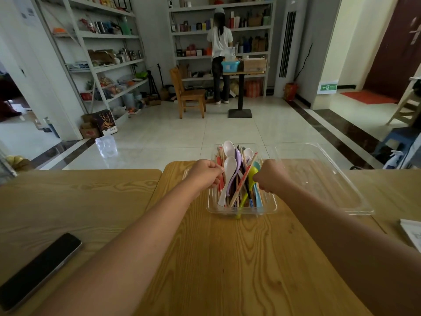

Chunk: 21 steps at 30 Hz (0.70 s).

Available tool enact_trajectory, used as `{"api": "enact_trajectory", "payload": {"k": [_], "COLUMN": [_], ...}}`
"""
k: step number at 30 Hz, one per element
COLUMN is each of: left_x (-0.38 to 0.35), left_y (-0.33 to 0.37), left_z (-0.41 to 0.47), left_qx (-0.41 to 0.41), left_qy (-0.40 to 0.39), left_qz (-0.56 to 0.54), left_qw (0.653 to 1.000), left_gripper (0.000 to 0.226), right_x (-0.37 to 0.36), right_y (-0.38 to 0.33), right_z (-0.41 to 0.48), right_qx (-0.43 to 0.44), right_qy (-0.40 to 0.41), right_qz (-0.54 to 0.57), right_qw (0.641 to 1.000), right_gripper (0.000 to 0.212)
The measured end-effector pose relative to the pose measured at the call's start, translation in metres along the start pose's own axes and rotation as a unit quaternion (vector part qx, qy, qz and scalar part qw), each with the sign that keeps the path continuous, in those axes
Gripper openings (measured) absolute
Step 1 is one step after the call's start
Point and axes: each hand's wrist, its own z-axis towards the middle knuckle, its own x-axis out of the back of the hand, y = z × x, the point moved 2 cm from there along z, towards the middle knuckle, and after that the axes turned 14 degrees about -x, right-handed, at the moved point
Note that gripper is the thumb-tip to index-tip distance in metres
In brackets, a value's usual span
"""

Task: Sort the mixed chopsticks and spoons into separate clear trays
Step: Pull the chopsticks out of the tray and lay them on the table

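Both arms reach out across the wooden worktop (227, 258), and both hands are at the middle clear tray (241, 211). The tray sits at the far edge and is packed with mixed cutlery lying lengthwise.

The left hand (206, 173) is at the tray's left wall. Its fingers are curled in tight, right against the red-sleeved chopsticks (219, 163) and just beside a white spoon (229, 171). That grip is narrow, but whether it pinches a sleeve or the tray wall cannot be told.

The right hand (271, 176) comes in from the other side. It is balled up, knuckles touching the bowl of the yellow-green spoon (252, 175). Its fingertips are hidden, so what the grip holds, if anything, cannot be told.

Between the two hands a paper-wrapped chopstick pair (243, 179) lies slanted across the pile. A purple spoon (238, 158) sits just behind the white one, and a blue spoon (258, 198) shows by the near right corner.

To the right, touching or just beside the full tray, lies a second clear tray (323, 179) with nothing in it.

A dark phone (38, 270) rests face up near the left arm, well apart from the trays.
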Motion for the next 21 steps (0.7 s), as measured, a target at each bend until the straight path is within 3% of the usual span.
{"api": "enact_trajectory", "payload": {"k": [6,9,16,21], "left_x": [-0.006,-0.006,-0.007,-0.006], "left_y": [0.002,0.002,0.002,0.000], "left_z": [-0.003,-0.004,-0.007,-0.009], "left_qx": [0.000,0.003,0.004,0.005], "left_qy": [-0.019,-0.025,-0.034,-0.038], "left_qz": [0.012,0.019,0.027,0.030], "left_qw": [1.000,1.000,0.999,0.999], "left_gripper": [0.009,0.012,0.014,0.017], "right_x": [-0.007,-0.017,-0.033,-0.027], "right_y": [-0.002,-0.004,-0.022,-0.021], "right_z": [0.001,0.002,-0.002,0.002], "right_qx": [0.001,-0.014,0.007,-0.053], "right_qy": [0.023,-0.015,0.003,-0.011], "right_qz": [0.056,0.072,0.051,0.130], "right_qw": [0.998,0.997,0.999,0.990], "right_gripper": [0.016,0.013,0.020,0.014]}}
